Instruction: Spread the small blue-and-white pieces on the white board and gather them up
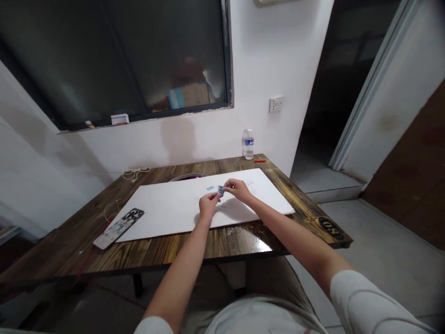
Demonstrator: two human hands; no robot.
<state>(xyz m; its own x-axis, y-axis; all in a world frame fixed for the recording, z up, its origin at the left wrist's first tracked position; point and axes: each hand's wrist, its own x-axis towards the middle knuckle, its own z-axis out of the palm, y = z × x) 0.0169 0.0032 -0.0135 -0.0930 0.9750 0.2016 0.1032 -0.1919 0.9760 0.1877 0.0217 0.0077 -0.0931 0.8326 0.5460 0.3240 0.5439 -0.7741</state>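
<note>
Just above a white board [174, 208], my left hand [208, 204] and my right hand [238, 189] come together with fingers closed. Between their fingertips is a small blue-and-white piece [221, 189], pinched from both sides. It is too small for me to tell its exact kind. Behind my left hand, a flat blue-and-white printed strip [210, 188] lies on the board. Some faint pale marks or a clear piece lie near my right hand, too faint to make out.
The board rests on a dark wooden table [167, 248]. A phone in a patterned case [120, 227] overlaps its left edge. At the back stand a water bottle [249, 144] and a red pen-like stick [260, 161]. A white cable [135, 174] lies at the back left.
</note>
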